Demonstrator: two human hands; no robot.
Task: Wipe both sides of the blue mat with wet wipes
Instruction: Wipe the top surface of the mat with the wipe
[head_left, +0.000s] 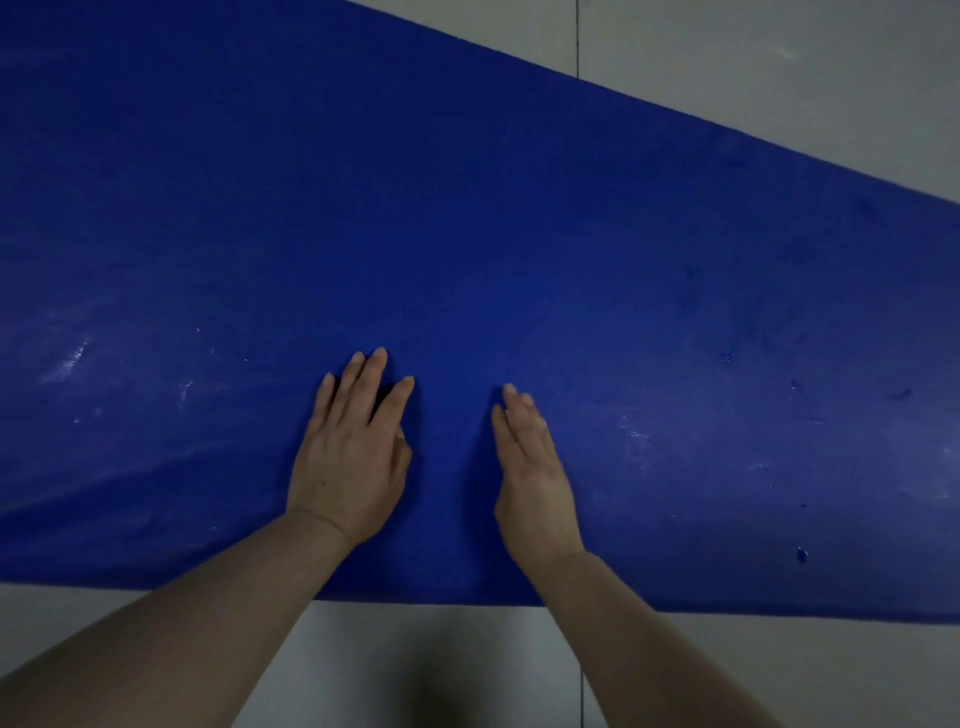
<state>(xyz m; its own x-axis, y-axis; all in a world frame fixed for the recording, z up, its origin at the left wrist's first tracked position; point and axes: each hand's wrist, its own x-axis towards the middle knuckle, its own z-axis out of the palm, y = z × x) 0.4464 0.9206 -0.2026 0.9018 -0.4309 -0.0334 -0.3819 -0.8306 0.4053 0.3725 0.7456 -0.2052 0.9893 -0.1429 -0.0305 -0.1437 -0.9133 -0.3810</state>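
Blue mat (467, 234) cut off at left, right, top edges; underside hidden.

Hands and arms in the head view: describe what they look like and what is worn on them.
Both are bare: the left hand and right hand wear no gloves, rings, watch or bracelet, and no sleeve shows on either forearm as far as the frame's lower edge. The fingers are slim, with short, plain nails. A small dark mark sits on the back of the left hand.
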